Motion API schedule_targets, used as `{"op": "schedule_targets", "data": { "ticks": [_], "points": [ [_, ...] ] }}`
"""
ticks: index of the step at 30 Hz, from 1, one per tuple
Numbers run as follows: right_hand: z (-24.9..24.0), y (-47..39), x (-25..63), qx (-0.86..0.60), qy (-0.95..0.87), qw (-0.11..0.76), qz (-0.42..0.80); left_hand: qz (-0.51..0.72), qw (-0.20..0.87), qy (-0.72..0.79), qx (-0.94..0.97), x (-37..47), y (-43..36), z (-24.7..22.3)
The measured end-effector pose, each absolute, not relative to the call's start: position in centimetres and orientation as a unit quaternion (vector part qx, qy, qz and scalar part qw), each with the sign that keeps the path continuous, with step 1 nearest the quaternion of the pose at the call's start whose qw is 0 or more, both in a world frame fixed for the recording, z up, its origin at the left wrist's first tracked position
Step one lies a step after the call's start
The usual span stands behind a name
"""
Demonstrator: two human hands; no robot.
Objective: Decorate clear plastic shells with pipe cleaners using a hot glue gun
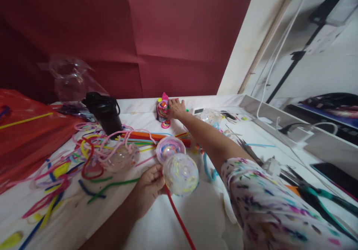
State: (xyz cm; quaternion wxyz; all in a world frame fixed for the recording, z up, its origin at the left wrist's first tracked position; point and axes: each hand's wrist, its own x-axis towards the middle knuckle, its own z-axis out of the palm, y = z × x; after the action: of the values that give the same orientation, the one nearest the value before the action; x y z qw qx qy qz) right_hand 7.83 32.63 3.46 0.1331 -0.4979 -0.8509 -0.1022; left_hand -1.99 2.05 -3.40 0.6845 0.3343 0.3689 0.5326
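Observation:
Near the middle of the table my left hand (149,188) is closed at the left edge of a clear plastic dome (181,174) with pale and yellow swirls on it. A red pipe cleaner (179,218) runs down from its fingertips toward the bottom edge. Touching the dome from behind is a pink-rimmed bowl shape (170,148) with coloured rings. My right hand (176,108) reaches far forward, its fingers on the right side of a small colourful figure (162,109) with pink and orange parts. Its fingers are partly spread over the figure, and some fingertips are hidden.
Tangled pipe cleaners (89,145) and a clear ball (121,158) lie left, by a black bottle (103,112) and red plastic bag (33,134). On the right are green-handled pliers (307,190), a glue gun (271,164), a phone (335,177) and white cables (296,147).

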Motion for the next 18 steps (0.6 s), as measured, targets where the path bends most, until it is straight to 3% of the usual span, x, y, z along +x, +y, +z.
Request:
{"op": "schedule_targets", "data": {
  "ticks": [12, 18],
  "points": [
    [8.9, 26.9, 12.6, -0.462, -0.878, 0.124, -0.014, 0.578, 0.690, 0.320, 0.295, -2.3, 2.8, -3.3],
    [9.2, 17.4, 18.6, -0.265, -0.922, 0.195, 0.206, 0.610, 0.688, 0.304, 0.250, -2.2, 2.7, -2.8]
  ]
}}
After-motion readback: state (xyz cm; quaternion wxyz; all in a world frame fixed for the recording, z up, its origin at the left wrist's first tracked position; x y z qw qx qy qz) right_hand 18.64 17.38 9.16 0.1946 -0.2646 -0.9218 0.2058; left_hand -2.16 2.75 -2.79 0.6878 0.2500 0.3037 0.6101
